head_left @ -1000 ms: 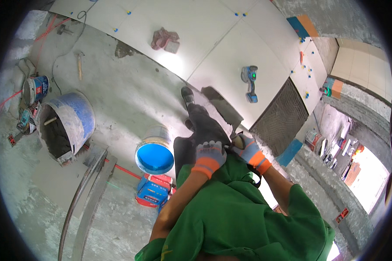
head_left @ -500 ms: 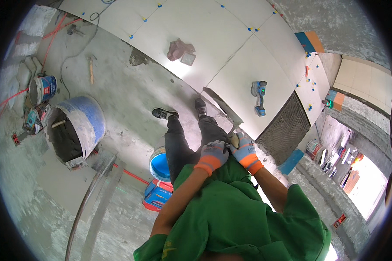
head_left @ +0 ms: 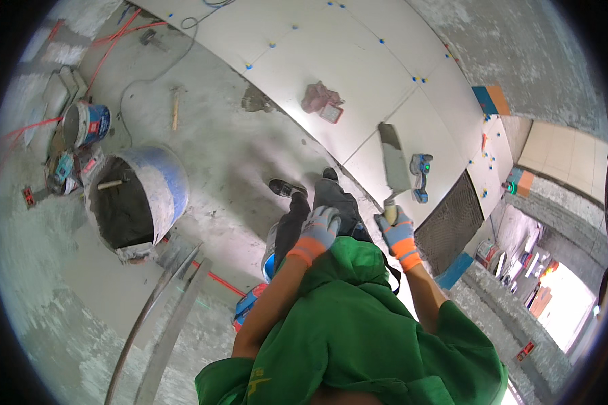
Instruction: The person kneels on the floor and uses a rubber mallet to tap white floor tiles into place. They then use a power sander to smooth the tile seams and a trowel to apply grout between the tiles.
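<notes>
My left hand [head_left: 317, 233], in a grey glove with an orange cuff, lies against my dark trousers with its fingers extended, holding nothing visible. My right hand [head_left: 398, 229], gloved the same way, grips the pale handle of a long-bladed trowel [head_left: 394, 156], held out over the white tiles [head_left: 365, 81]. A blue power tool [head_left: 420, 178] with a green light lies just right of the blade. Below it is a dark patch of combed adhesive [head_left: 446, 219]. A crumpled pink bag [head_left: 317, 98] sits farther up on the tiles. A blue bucket [head_left: 269, 265] is partly hidden by my leg.
A large bucket [head_left: 166, 181] of grey mix stands on the bare concrete at left, near a smaller bucket [head_left: 96, 127] and tools. A wooden-handled tool [head_left: 175, 111] lies beyond. Long metal bars [head_left: 178, 324] lie at lower left. Red hoses and a grey cable cross the floor.
My right hand has moved away from my waist, swinging the trowel up and out over the tiles. My left hand has left the right one and moved left. The view has shifted slightly.
</notes>
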The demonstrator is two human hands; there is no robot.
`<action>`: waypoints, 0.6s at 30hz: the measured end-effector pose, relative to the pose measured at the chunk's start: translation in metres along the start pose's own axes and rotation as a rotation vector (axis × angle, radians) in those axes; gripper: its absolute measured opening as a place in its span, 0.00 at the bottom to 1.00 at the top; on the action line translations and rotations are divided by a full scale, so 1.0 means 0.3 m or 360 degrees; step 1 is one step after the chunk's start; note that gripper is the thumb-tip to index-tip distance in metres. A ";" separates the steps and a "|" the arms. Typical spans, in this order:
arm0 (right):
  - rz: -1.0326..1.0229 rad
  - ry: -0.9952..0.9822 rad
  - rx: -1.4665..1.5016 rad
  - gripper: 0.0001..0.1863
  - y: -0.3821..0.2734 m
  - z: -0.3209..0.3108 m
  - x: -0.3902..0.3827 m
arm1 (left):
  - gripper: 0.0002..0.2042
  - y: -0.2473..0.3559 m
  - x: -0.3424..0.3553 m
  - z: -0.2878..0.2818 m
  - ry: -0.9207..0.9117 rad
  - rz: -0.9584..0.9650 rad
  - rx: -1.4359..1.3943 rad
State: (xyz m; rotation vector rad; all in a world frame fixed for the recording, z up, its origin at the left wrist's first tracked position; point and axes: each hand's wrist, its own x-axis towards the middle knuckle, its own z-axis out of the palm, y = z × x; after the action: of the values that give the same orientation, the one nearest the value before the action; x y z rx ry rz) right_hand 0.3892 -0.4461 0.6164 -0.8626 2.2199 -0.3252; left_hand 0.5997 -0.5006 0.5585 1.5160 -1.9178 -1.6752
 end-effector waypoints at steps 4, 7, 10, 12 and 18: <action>-0.0120 0.0087 -0.0074 0.20 -0.064 -0.005 0.090 | 0.23 -0.087 0.015 -0.015 -0.0432 -0.0523 0.0247; -0.0099 -0.0069 0.0026 0.19 -0.160 0.059 0.170 | 0.26 -0.133 0.036 -0.089 -0.0342 -0.0666 0.0017; -0.0001 -0.0517 0.0203 0.17 -0.314 0.107 0.274 | 0.23 -0.180 0.058 -0.216 0.0026 -0.0534 -0.0378; -0.0329 -0.0613 -0.0015 0.15 -0.462 0.215 0.361 | 0.23 -0.236 0.063 -0.323 0.0367 -0.0633 -0.0524; -0.1484 -0.0945 -0.0820 0.18 -1.066 0.588 0.431 | 0.19 -0.480 -0.136 -0.596 0.1100 -0.0748 -0.0792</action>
State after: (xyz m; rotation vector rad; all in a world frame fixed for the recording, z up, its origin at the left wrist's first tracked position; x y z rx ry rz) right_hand 0.6022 -0.7662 0.5687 -1.9582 1.2391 0.1023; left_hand 0.8219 -0.5614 0.5224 2.0350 -0.7760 -1.3427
